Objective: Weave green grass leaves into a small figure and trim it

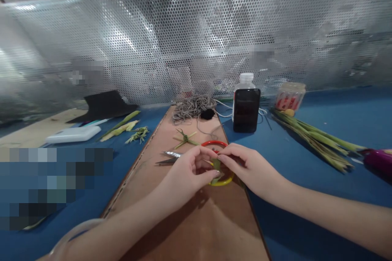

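Note:
My left hand [191,169] and my right hand [248,167] meet over the brown board [196,220]. Between my fingertips is a small pale-green leaf strip [217,166], pinched from both sides. Parts of the strip are hidden by the fingers. A pair of scissors [225,182] with red and yellow handles lies just under and behind my hands, its blades pointing left. Beyond my left hand, a knotted green leaf piece [185,138] rests on the board with its ends spread out.
Tangled grey string [192,108] lies at the board's far end. A phone [246,110] stands against a bottle [246,77]. At right are long green stalks [315,136] and a plastic jar [289,96]; leaf scraps [121,128] and a white object [73,134] are at left.

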`<state>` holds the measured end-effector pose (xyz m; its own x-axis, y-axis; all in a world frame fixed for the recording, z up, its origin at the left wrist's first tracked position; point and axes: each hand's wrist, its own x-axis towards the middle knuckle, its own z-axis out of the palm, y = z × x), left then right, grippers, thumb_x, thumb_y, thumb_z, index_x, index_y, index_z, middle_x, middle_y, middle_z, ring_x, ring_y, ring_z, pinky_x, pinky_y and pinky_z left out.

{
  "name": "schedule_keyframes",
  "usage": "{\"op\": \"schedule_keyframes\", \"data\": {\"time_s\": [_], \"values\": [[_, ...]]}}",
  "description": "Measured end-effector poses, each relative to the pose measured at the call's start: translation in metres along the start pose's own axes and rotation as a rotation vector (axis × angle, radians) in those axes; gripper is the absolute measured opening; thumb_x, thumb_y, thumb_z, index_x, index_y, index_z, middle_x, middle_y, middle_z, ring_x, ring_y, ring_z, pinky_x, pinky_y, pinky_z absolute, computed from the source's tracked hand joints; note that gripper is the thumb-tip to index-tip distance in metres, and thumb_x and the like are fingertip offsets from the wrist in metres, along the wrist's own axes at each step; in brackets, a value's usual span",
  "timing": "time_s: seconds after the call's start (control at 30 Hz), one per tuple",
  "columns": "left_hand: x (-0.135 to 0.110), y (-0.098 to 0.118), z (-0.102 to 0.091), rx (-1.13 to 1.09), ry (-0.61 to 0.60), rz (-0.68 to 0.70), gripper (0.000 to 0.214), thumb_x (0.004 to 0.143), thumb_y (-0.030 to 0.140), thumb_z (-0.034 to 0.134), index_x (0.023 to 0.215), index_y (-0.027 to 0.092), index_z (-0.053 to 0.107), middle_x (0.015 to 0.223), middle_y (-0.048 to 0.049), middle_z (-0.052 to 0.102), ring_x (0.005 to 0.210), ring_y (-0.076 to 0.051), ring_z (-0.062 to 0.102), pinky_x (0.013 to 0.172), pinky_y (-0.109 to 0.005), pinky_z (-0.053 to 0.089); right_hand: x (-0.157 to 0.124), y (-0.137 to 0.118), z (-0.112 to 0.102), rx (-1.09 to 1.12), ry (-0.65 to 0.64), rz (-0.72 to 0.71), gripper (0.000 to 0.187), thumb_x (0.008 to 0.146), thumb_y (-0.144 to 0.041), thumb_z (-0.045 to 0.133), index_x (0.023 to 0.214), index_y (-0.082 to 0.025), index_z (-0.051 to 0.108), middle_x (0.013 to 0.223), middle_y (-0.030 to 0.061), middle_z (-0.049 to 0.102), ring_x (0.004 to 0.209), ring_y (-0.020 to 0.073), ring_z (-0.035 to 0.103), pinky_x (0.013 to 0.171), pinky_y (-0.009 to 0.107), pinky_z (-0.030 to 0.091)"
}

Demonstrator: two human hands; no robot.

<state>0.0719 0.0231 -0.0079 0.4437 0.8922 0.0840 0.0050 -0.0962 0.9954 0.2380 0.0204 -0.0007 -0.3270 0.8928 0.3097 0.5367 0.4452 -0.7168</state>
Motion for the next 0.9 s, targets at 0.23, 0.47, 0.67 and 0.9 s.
{"op": "schedule_keyframes", "data": {"time_s": [0.23, 0.47, 0.67, 0.9], "values": [[-0.0009, -0.0014, 0.002, -0.043, 0.006, 0.037, 0.025, 0.066, 0.013, 0.059, 0.086, 0.018, 0.044, 0.083, -0.0024, 0.06, 0.077, -0.014, 0.058, 0.073, -0.031, 0.045, -0.001, -0.0012, 0.0014, -0.053, 0.062, -0.059, 0.013, 0.076, -0.017, 0.048, 0.078, -0.019, 0.061, 0.074, 0.0007, 0.058, 0.063, 0.0093, 0.052, 0.058, 0.021, 0.042], [-0.0013, 0.003, 0.0015, 0.032, -0.003, -0.002, 0.016, 0.066, 0.013, 0.057, 0.078, 0.016, 0.047, 0.079, -0.0017, 0.06, 0.076, -0.014, 0.057, 0.073, -0.03, 0.044, -0.0017, 0.0013, 0.0039, -0.053, 0.086, -0.11, 0.013, 0.075, -0.014, 0.048, 0.078, -0.019, 0.06, 0.076, 0.0013, 0.056, 0.063, 0.0088, 0.051, 0.056, 0.019, 0.042], [-0.0016, 0.0062, 0.0027, 0.038, 0.016, -0.045, 0.015, 0.065, 0.012, 0.058, 0.075, 0.016, 0.047, 0.077, -0.0023, 0.061, 0.076, -0.015, 0.058, 0.073, -0.031, 0.044, -0.002, -0.0005, 0.0025, -0.083, 0.039, -0.101, 0.014, 0.077, -0.017, 0.047, 0.082, -0.018, 0.06, 0.077, 0.0022, 0.056, 0.063, 0.0094, 0.051, 0.057, 0.021, 0.043], [-0.001, 0.0031, 0.0008, 0.059, 0.018, -0.033, 0.015, 0.066, 0.015, 0.058, 0.077, 0.016, 0.048, 0.078, -0.0033, 0.061, 0.078, -0.016, 0.059, 0.073, -0.031, 0.045, -0.0016, -0.0005, 0.0019, -0.086, 0.036, -0.109, 0.016, 0.077, -0.016, 0.046, 0.08, -0.019, 0.061, 0.077, 0.0023, 0.057, 0.063, 0.0095, 0.051, 0.059, 0.021, 0.043]]}}
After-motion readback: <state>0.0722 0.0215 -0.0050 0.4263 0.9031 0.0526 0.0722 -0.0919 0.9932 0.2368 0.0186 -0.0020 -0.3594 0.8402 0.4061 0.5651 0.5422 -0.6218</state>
